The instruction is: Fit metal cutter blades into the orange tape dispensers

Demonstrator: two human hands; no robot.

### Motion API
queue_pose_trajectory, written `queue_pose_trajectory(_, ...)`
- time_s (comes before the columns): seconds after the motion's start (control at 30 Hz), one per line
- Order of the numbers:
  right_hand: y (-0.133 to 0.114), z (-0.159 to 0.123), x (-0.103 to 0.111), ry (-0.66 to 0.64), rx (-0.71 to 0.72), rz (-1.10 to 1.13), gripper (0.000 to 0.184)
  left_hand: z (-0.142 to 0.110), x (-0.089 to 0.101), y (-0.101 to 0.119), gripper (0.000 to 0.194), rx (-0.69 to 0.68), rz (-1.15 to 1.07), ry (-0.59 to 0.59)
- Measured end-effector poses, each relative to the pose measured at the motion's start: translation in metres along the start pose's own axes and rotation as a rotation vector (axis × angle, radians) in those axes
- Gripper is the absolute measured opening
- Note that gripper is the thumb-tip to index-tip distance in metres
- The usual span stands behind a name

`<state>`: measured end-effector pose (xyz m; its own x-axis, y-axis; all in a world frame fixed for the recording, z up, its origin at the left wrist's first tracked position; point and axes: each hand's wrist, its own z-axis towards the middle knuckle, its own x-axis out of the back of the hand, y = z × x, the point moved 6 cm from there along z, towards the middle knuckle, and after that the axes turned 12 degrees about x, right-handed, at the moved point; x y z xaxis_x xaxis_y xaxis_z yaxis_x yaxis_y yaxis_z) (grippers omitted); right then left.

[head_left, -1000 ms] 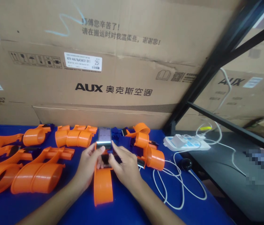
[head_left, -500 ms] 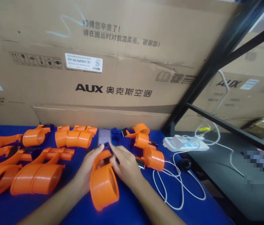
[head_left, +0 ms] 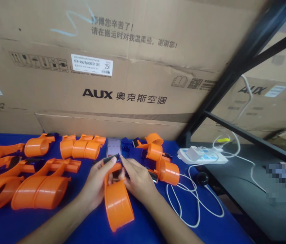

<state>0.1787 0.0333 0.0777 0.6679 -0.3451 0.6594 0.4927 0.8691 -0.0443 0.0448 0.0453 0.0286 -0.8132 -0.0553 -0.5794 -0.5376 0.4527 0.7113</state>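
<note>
Between my two hands is an orange plastic part with a wide ring (head_left: 119, 206), its ring end hanging down toward me. My left hand (head_left: 94, 183) is closed around the upper end from the left, thumb on top beside a black piece. From the right, my right hand (head_left: 139, 178) pinches the same end, its fingertips at a small dark blue piece (head_left: 118, 158). Some fingers are hidden behind the orange part. Just beyond my hands lies a phone (head_left: 114, 146) with timer digits on its screen.
Several similar orange parts (head_left: 40, 191) lie on the blue table (head_left: 82, 230) at left, more orange parts (head_left: 169, 171) at right. A white power strip (head_left: 201, 155), white cable (head_left: 198, 210) and round black object (head_left: 202, 178) are further right. Behind stands a large cardboard box (head_left: 132, 74) beside a black frame (head_left: 216, 84).
The orange part has shifted slightly right and tilted in my hands. My left thumb has moved a little to the right. Both hands keep their hold, and the view has shifted slightly.
</note>
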Motion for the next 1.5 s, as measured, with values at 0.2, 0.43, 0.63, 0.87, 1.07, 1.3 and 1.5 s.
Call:
queue_pose_trajectory(0.2, -0.004, -0.003, -0.001, 0.017, 0.007, -0.091, 0.043, 0.001, 0.001, 0.001, 0.038, -0.014, 0.057, -0.016)
queue_pose_trajectory(0.43, -0.008, -0.002, -0.002, -0.002, 0.002, -0.080, 0.041, 0.000, 0.000, 0.002, 0.034, -0.013, 0.087, -0.033)
queue_pose_trajectory(0.63, -0.003, 0.004, 0.009, 0.029, 0.037, -0.004, 0.036, -0.001, 0.000, 0.017, 0.032, -0.102, 0.218, -0.054)
queue_pose_trajectory(0.87, -0.002, 0.006, 0.016, 0.033, 0.008, -0.037, 0.026, 0.003, 0.007, 0.021, 0.034, -0.236, 0.441, -0.033)
queue_pose_trajectory(1.07, -0.005, 0.005, 0.012, 0.018, -0.075, -0.022, 0.023, -0.001, 0.002, 0.024, 0.028, -0.246, 0.458, -0.072)
queue_pose_trajectory(1.3, 0.024, 0.005, 0.028, 0.134, -0.259, -0.009, 0.017, 0.006, 0.012, 0.034, 0.030, -0.191, 0.355, -0.059)
queue_pose_trajectory(1.5, 0.052, 0.006, 0.015, 0.106, -0.389, -0.110, 0.015, 0.011, 0.019, 0.038, 0.033, -0.208, 0.285, 0.006)
